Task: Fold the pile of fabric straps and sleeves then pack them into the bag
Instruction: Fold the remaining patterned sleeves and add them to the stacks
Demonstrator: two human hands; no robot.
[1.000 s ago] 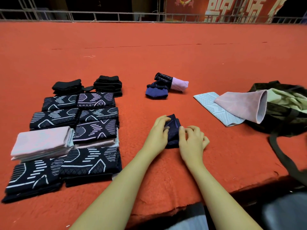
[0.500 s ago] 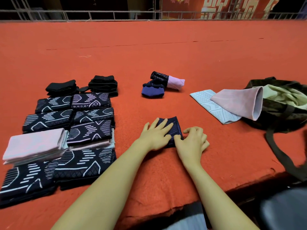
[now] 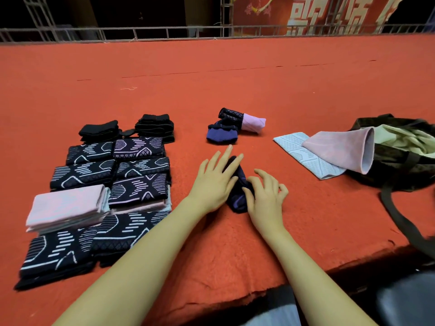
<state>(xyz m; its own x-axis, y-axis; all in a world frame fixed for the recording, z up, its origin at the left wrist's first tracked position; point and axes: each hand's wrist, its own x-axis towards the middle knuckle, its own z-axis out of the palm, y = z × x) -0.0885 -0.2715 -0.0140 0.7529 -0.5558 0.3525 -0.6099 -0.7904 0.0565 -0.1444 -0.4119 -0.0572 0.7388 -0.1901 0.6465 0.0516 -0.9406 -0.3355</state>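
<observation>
Two bare hands on one small dark navy knitted sleeve, low on the red felt-covered tabletop near its front edge. Left hand flat, fingers straight and spread, pressing down on the left and far part of that sleeve. Right hand just beside it, fingers curled, thumb and fingertips pinching the near right end of the same piece.

Well to the left, laid out in rows: folded black sleeves with white line patterns, a stack of folded pale pink cloths sitting among them, and two small stacks of plain black folded straps at the far end of the rows.

Beyond the hands, apart from them: a loose clump of blue-purple, black mesh and pink sleeves, not yet folded.

To the right: a pale blue patterned sleeve lying flat, a pink tubular sleeve lapping over it and reaching onto the rim of an open dark olive fabric bag. Light yellowish cloth showing inside the bag's mouth; bag strap trailing toward the tabletop's front edge.

Along the far edge, a metal railing, with a red banner with pale lettering behind it.
</observation>
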